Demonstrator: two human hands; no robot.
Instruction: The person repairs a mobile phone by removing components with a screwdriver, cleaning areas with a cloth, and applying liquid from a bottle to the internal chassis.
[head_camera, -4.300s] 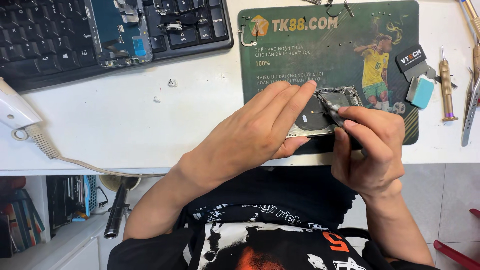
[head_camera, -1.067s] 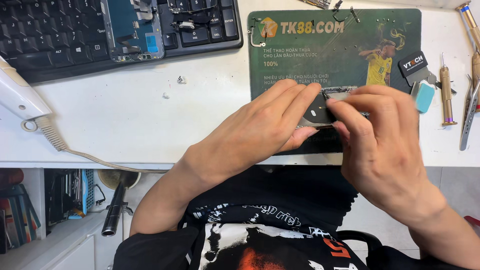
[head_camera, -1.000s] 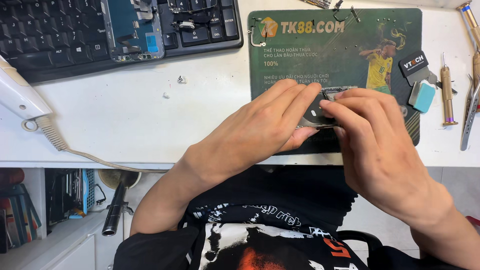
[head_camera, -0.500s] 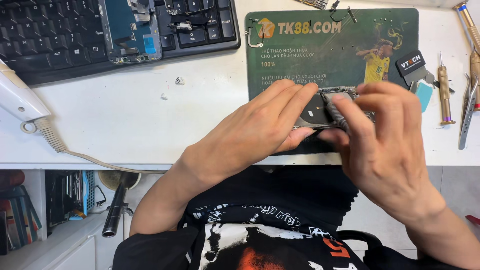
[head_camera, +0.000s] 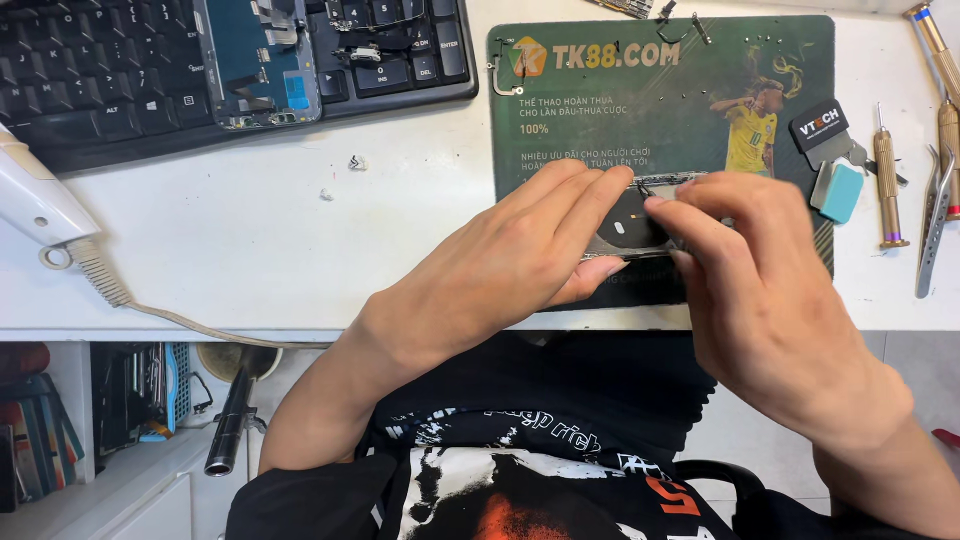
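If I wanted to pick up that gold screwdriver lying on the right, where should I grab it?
Grab the gold screwdriver around the middle of its round handle, coming straight down from above. It lies flat on the white table with its thin tip pointing away, and there is a bit of free space on both sides for finger and thumb.

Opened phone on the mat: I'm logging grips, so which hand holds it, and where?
The left hand presses flat on the opened phone, covering its left part; the right hand pinches its right edge.
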